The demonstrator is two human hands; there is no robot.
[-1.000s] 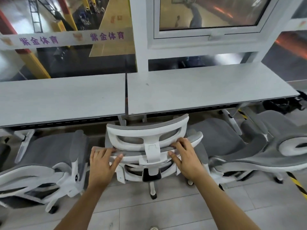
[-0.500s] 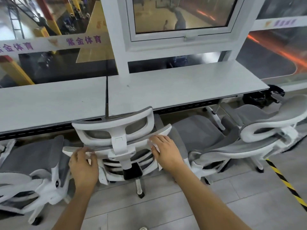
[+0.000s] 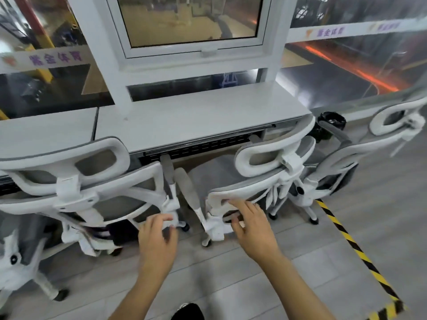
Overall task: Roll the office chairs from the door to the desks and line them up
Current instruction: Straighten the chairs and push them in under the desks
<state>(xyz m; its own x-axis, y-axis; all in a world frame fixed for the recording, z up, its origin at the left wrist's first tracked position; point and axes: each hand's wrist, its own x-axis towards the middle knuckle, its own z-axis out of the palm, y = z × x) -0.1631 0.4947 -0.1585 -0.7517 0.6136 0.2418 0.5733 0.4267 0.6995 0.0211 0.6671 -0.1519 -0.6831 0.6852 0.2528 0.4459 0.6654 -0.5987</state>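
Three white-framed grey mesh office chairs stand backs towards me along the white desk (image 3: 184, 116). The left chair (image 3: 69, 181) is tucked under the desk edge. The middle chair (image 3: 265, 162) stands beside it, armrests nearly touching. A third chair (image 3: 369, 144) sits past the desk's right end, turned at an angle. My right hand (image 3: 251, 225) touches the left edge of the middle chair's backrest frame with spread fingers. My left hand (image 3: 159, 236) hovers with loosely curled fingers just below the left chair's right armrest post, holding nothing.
Part of a fourth chair (image 3: 18, 262) shows at the far left. Yellow-black tape (image 3: 346, 236) runs across the grey floor on the right. A black bin (image 3: 330, 121) stands by the desk's right end. Windows rise behind the desk.
Both hands let go of the backrest they held. My view swung right, and my right hand now touches the neighbouring chair to the right.
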